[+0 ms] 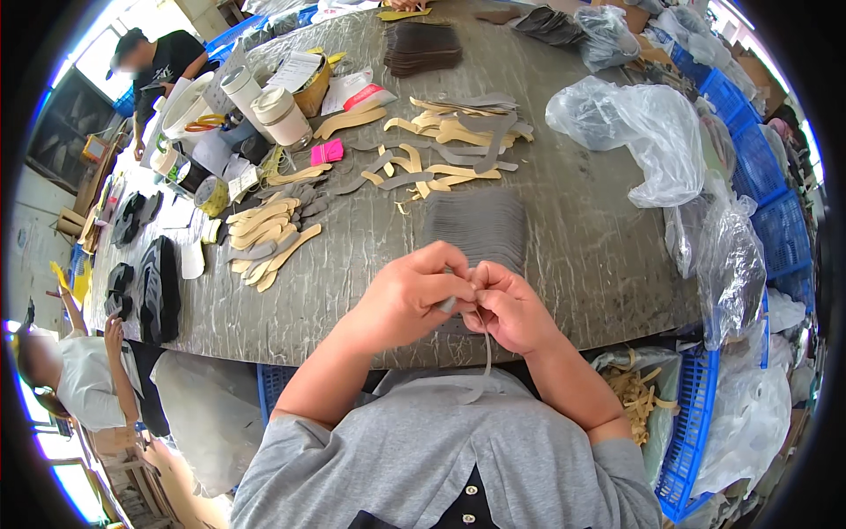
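Observation:
Close together over the near edge of the table, my left hand (412, 298) and my right hand (513, 310) meet fingertip to fingertip. Both pinch a thin grey strip (487, 353), whose loose end dangles down in front of my shirt. A small grey bit shows between the left fingers; the rest of the grip is hidden. Just beyond my hands lies a neat row of overlapping dark grey strips (476, 220), partly covered by them. Left of that, curved tan and grey pieces (269, 234) lie in a loose heap.
Further tan and grey pieces (458, 132) are scattered mid-table, with a dark stack (423, 48) beyond. Cups (280, 116) and sandals (159, 286) stand at left. Clear plastic bags (639, 132) and blue crates (692, 432) line the right. Two people sit at left.

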`<move>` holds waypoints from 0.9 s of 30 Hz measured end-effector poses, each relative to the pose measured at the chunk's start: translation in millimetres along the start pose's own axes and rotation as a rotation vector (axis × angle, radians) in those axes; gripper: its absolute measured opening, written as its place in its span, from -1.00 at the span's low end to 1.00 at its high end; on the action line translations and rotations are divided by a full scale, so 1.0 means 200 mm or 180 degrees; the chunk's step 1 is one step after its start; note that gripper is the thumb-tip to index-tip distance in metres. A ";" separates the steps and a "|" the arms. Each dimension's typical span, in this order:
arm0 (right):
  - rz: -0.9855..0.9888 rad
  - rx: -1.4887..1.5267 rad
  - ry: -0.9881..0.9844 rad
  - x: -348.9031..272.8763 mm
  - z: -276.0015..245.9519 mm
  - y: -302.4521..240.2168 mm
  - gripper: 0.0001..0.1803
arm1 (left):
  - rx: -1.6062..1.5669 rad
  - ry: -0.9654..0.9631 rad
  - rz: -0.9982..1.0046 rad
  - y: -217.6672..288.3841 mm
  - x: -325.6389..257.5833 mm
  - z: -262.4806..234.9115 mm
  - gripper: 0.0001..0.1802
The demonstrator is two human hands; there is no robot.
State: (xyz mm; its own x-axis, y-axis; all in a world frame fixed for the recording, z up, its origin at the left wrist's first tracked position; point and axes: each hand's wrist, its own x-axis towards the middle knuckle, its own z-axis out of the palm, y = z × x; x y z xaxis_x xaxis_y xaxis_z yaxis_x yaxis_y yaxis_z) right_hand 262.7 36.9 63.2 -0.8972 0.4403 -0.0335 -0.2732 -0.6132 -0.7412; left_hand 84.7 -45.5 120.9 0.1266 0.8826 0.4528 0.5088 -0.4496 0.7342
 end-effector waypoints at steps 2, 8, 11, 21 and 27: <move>-0.0452 0.0217 0.0167 0.01 0.02 0.02 -0.87 | -0.0086 0.0127 -0.0041 -0.02 -0.01 0.02 -0.81; -0.1623 0.1689 0.1246 -0.27 -0.31 -0.22 -0.90 | -0.0194 0.0974 -0.1837 -0.15 -0.27 -0.05 -0.89; -0.1116 0.0298 0.1801 -0.46 -0.37 -0.24 -0.90 | -0.0476 0.0729 -0.2774 -0.18 -0.36 -0.07 -0.90; -0.0019 -0.1624 0.1814 -0.45 -0.20 0.20 -0.82 | -0.0207 -0.0279 -0.2805 -0.14 -0.32 0.07 -0.87; -0.0148 -0.2184 0.1959 -0.41 -0.22 0.26 -0.88 | 0.0139 -0.0473 -0.2568 -0.24 -0.34 0.11 -0.86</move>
State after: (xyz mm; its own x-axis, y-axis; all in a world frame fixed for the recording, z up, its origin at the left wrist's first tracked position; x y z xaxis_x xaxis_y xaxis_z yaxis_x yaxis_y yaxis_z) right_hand 337.6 -2.4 -1.1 -0.4942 0.8463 -0.1987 0.1374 -0.1496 -0.9792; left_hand 70.3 -81.6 44.6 -0.1825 0.9425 -0.2800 0.5240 0.3342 0.7835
